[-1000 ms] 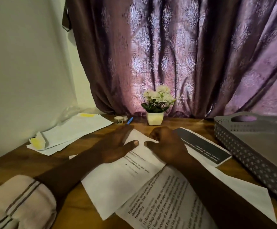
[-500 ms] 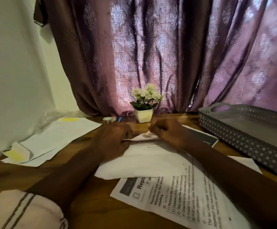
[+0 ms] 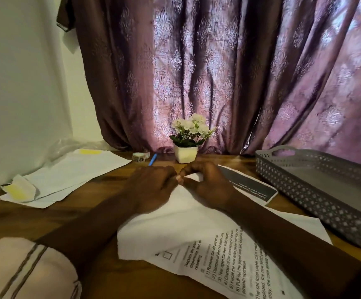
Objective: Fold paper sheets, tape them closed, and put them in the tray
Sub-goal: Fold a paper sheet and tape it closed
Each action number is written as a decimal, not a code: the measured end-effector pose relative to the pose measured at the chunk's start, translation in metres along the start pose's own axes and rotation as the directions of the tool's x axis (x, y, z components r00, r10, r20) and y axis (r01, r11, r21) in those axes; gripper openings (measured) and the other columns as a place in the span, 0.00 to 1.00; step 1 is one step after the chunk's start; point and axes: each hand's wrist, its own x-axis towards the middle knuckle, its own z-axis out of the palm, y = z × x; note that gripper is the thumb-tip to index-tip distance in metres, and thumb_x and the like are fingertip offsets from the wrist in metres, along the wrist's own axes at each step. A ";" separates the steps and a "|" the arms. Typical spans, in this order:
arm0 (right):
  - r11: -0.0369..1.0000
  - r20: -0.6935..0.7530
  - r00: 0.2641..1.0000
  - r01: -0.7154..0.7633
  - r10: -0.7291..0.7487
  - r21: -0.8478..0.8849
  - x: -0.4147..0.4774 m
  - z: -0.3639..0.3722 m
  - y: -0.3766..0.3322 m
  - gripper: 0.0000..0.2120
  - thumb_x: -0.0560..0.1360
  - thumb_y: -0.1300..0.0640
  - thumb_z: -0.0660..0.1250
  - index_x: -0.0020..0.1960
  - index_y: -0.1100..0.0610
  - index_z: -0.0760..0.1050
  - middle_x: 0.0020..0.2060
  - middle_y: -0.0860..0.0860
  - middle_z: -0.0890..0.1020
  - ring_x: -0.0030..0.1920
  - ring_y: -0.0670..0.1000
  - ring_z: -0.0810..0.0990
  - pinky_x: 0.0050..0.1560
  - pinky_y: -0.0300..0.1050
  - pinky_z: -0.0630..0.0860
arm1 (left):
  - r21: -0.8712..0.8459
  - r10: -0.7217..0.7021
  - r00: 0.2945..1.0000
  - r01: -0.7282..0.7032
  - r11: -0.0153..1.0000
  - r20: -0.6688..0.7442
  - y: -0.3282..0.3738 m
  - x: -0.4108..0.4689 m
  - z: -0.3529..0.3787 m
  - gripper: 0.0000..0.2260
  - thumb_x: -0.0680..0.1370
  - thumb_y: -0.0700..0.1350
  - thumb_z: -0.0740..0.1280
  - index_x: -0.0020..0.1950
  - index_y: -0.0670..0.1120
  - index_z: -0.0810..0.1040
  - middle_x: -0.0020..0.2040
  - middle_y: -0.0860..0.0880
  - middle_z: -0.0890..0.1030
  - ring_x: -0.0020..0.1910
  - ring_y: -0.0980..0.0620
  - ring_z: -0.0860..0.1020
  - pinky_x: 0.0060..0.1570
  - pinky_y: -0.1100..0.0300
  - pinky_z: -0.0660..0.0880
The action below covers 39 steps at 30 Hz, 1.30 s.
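Mid-frame, the left hand [image 3: 153, 186] and right hand [image 3: 207, 184] pinched the far edge of the sheet [image 3: 175, 225] between curled fingers. The tray [image 3: 317, 188] sat at right, apart from the sheet.

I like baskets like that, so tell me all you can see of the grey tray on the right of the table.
The grey perforated plastic tray stands level on the brown wooden table, at its right side, in front of the purple patterned curtain. It is long and shallow; its walls are pierced with small diamond-like holes, and its far end has a cut-out handle. The visible floor looks bare, though its right part runs out of view. Neither hand touches it. A white sheet lies beside its near wall.
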 end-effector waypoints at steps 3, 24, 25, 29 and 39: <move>0.980 -0.088 0.996 0.006 0.012 0.201 0.002 0.004 -0.005 0.05 0.73 0.55 0.79 0.42 0.56 0.85 0.40 0.45 0.87 0.44 0.41 0.84 0.54 0.37 0.75 | -0.121 -0.030 0.994 0.017 0.993 -0.104 -0.005 0.000 0.006 0.19 0.81 0.63 0.51 0.39 0.54 0.70 0.29 0.55 0.69 0.32 0.51 0.72 0.34 0.51 0.69; 0.584 0.206 0.857 -0.479 0.472 0.655 0.002 -0.016 -0.014 0.30 0.81 0.33 0.54 0.63 0.56 0.80 0.54 0.58 0.87 0.51 0.57 0.86 0.46 0.49 0.82 | 0.488 0.389 0.752 -0.103 0.867 -0.532 -0.010 -0.003 -0.036 0.17 0.76 0.59 0.73 0.40 0.47 0.76 0.31 0.49 0.76 0.25 0.47 0.73 0.32 0.61 0.58; 0.538 0.269 0.840 -0.516 0.472 0.667 0.003 -0.017 -0.013 0.34 0.80 0.30 0.53 0.65 0.55 0.79 0.55 0.58 0.86 0.53 0.57 0.85 0.48 0.50 0.82 | 0.536 0.429 0.730 -0.101 0.838 -0.532 -0.007 -0.003 -0.037 0.16 0.76 0.58 0.74 0.40 0.47 0.77 0.31 0.49 0.76 0.25 0.47 0.72 0.33 0.60 0.57; 0.368 0.368 0.819 -0.538 0.439 0.758 0.003 -0.022 -0.016 0.21 0.81 0.45 0.66 0.64 0.61 0.78 0.58 0.63 0.84 0.53 0.60 0.85 0.50 0.56 0.84 | 0.586 0.509 0.739 -0.192 0.787 -0.442 -0.001 -0.002 -0.033 0.12 0.78 0.55 0.73 0.44 0.48 0.77 0.36 0.48 0.78 0.29 0.45 0.75 0.31 0.56 0.64; 0.484 0.252 0.878 -0.441 0.408 0.755 0.001 -0.013 -0.008 0.20 0.74 0.75 0.65 0.64 0.64 0.78 0.56 0.65 0.85 0.55 0.63 0.84 0.50 0.57 0.84 | 0.196 0.113 0.963 -0.065 0.978 -0.243 0.006 -0.004 -0.009 0.21 0.80 0.66 0.56 0.64 0.55 0.74 0.58 0.53 0.78 0.57 0.48 0.77 0.56 0.47 0.72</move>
